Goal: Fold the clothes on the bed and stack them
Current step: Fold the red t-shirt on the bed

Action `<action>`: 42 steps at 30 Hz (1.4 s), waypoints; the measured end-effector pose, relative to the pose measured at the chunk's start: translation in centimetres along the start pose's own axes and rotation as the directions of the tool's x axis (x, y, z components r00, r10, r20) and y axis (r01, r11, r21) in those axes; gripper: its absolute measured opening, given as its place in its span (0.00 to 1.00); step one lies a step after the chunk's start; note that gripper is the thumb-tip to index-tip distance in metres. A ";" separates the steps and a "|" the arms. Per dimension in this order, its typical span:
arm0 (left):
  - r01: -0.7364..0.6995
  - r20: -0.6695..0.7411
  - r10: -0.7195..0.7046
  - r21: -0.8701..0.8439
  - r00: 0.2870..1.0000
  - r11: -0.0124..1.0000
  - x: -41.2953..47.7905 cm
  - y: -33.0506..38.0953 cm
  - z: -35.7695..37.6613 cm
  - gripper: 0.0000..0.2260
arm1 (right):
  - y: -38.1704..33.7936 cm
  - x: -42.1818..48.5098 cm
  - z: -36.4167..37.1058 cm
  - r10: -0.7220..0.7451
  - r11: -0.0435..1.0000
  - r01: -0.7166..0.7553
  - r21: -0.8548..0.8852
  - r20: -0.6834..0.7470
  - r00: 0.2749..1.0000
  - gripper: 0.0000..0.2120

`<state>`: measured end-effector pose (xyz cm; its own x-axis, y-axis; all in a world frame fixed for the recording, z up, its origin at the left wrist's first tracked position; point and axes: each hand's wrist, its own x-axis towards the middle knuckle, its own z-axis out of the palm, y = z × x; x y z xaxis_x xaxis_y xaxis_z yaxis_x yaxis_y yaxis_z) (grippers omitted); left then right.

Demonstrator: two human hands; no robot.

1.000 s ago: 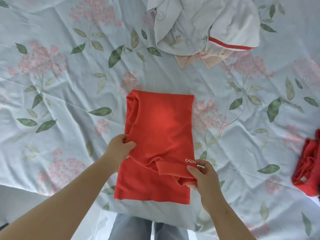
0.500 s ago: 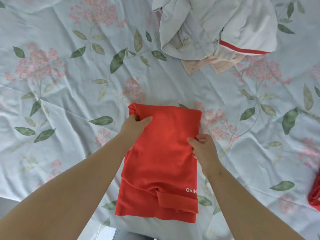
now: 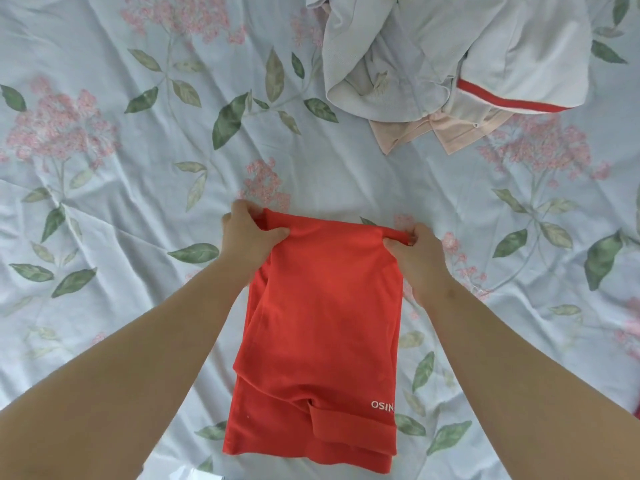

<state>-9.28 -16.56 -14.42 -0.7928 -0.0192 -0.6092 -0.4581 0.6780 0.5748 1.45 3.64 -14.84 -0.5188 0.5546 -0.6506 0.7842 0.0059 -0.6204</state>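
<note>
Red shirt (image 3: 322, 323) lies on the bedsheet (image 3: 121, 168), left hand (image 3: 245, 233) and right hand (image 3: 420, 259) each pinching a far corner; beyond it, a pale clothes pile (image 3: 485, 46) runs out of view.

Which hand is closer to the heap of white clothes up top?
Right. The right hand pinches the red garment's far right corner, below the heap of white clothes; the left hand grips the far left corner, farther off to the side.

Your garment (image 3: 322, 306) is red with white lettering; the bed sheet (image 3: 346, 174), pale blue with pink blossoms and green leaves; the pile (image 3: 526, 53), white, red-striped.
</note>
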 end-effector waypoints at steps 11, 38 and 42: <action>-0.309 0.216 0.295 0.033 0.931 0.950 2.4 7.1 -3.6 0.09 | -5.0 0.5 -3.6 -0.171 0.968 0.180 0.175 -0.061 0.983 0.12; -0.716 0.465 0.584 0.618 0.665 0.323 -12.9 -8.1 -4.5 0.20 | 5.9 -16.9 -2.2 -0.249 0.932 0.248 -0.265 0.031 0.968 0.11; -0.415 0.231 0.355 0.651 0.906 0.636 -13.1 -7.5 -0.1 0.36 | 5.1 -14.7 0.9 0.116 0.976 -0.121 -0.183 -0.036 0.993 0.39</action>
<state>4.51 -21.48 -10.74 -0.7876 0.3932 -0.4743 0.2997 0.9171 0.2628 12.78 -5.23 -8.87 -0.4119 0.5810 -0.7020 0.8900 0.0913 -0.4467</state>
